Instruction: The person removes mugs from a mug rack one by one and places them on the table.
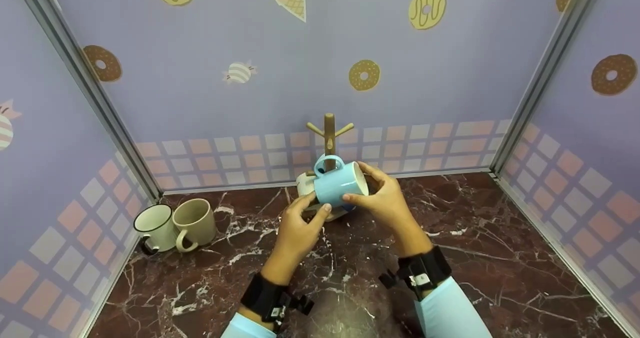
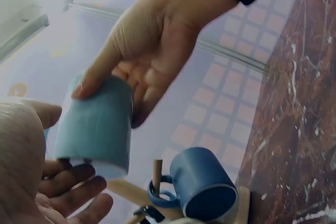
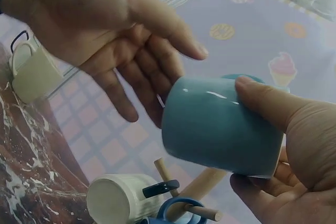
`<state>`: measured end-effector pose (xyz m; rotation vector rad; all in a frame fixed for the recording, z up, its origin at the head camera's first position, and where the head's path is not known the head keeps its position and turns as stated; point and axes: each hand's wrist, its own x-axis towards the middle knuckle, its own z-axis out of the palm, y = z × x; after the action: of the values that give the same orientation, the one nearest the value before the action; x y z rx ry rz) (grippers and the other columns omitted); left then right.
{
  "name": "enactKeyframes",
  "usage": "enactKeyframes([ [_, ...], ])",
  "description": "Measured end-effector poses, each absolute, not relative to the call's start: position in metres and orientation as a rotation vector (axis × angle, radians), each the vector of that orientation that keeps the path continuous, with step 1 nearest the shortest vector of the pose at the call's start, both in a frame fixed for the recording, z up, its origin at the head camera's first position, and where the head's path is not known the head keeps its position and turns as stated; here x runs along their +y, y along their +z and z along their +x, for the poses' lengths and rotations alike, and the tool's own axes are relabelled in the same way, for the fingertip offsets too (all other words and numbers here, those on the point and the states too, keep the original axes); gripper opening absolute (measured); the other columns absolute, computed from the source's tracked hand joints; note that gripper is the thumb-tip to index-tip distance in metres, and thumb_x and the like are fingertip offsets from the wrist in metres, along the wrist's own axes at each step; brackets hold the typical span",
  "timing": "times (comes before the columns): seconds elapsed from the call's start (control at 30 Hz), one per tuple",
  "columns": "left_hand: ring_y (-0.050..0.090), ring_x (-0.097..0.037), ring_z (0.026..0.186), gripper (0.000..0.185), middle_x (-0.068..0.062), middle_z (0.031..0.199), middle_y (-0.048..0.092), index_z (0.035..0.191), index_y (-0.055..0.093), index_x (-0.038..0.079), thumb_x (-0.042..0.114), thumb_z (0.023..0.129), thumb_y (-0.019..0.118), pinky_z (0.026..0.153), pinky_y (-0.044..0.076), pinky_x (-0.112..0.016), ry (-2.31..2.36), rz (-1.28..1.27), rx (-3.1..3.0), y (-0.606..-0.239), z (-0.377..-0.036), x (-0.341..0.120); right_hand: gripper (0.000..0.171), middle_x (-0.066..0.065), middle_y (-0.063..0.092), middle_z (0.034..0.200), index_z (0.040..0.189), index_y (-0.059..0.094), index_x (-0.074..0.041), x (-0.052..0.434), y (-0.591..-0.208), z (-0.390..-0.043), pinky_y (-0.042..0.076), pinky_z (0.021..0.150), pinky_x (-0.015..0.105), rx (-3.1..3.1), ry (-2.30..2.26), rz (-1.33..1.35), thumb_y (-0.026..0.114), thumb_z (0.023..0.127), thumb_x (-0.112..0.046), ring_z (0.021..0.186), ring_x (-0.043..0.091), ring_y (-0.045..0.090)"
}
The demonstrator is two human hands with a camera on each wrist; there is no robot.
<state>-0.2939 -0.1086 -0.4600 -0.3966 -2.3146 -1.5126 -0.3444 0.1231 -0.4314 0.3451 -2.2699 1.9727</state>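
A dark red-brown marble table [image 1: 500, 258] with white veins fills the lower part of the head view. It is enclosed on three sides by pale purple walls [image 1: 250, 38] printed with doughnuts, sweets and an ice-cream cone, with a band of pink and white checks along the bottom. No brand name, label or readable writing shows anywhere.

At the back centre of the table stands a light wooden mug tree [image 1: 329, 135] with angled pegs near its top. In the left wrist view a dark blue ceramic mug [image 2: 202, 190] hangs low on it by its handle. The right wrist view shows a white ceramic mug with a dark handle [image 3: 121, 199] on its other side.

Just in front of the mug tree, raised above the table, a light blue ceramic mug [image 1: 339, 182] lies tilted on its side, handle up and towards the tree. The person's right hand [image 1: 385, 198] grasps it, thumb on the near side and fingers curled round the far side and rim. The left hand [image 1: 295, 230] is at the mug's base end. Its thumb touches the mug, while its fingers look relaxed and spread, not closed round it.

At the far left of the table, well apart from the hands, a beige ceramic mug [image 1: 195, 223] stands upright. Touching it is a white enamel-style mug with a dark rim [image 1: 154, 225], close to the left wall.

Both wrists wear black straps below light blue sleeves.
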Motion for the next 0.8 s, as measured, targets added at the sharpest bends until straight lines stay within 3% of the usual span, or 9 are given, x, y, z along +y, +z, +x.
enactKeyframes([
  [0.27, 0.062, -0.046, 0.151, 0.053, -0.024, 0.157, 0.069, 0.149, 0.071, 0.0, 0.038, 0.113, 0.071, 0.133, 0.043, -0.066, -1.56, -0.479, -2.403, -0.468, -0.292, -0.119, 0.105, 0.018, 0.062, 0.164, 0.167, 0.055, -0.005, 0.132, -0.435, -0.335, 0.055, 0.126, 0.05, -2.312, 1.859, 0.453, 0.107, 0.077, -0.012, 0.151, 0.037, 0.063],
  [0.57, 0.07, -0.045, 0.142, 0.043, -0.023, 0.146, 0.076, 0.138, 0.078, 0.0, 0.035, 0.117, 0.065, 0.129, 0.05, -0.064, -1.511, -0.505, -2.416, -0.475, -0.293, -0.119, 0.103, 0.017, 0.062, 0.161, 0.165, 0.058, -0.005, 0.137, -0.432, -0.328, 0.056, 0.123, 0.051, -2.385, 1.666, 0.559, 0.108, 0.075, -0.016, 0.146, 0.037, 0.065],
  [0.8, 0.073, -0.045, 0.136, 0.054, -0.025, 0.137, 0.079, 0.133, 0.078, -0.004, 0.041, 0.122, 0.049, 0.125, 0.053, -0.064, -1.484, -0.509, -2.535, -0.475, -0.295, -0.133, 0.104, 0.013, 0.064, 0.162, 0.163, 0.062, -0.009, 0.142, -0.429, -0.323, 0.056, 0.123, 0.058, -2.473, 1.483, 0.61, 0.11, 0.071, -0.02, 0.14, 0.037, 0.067],
])
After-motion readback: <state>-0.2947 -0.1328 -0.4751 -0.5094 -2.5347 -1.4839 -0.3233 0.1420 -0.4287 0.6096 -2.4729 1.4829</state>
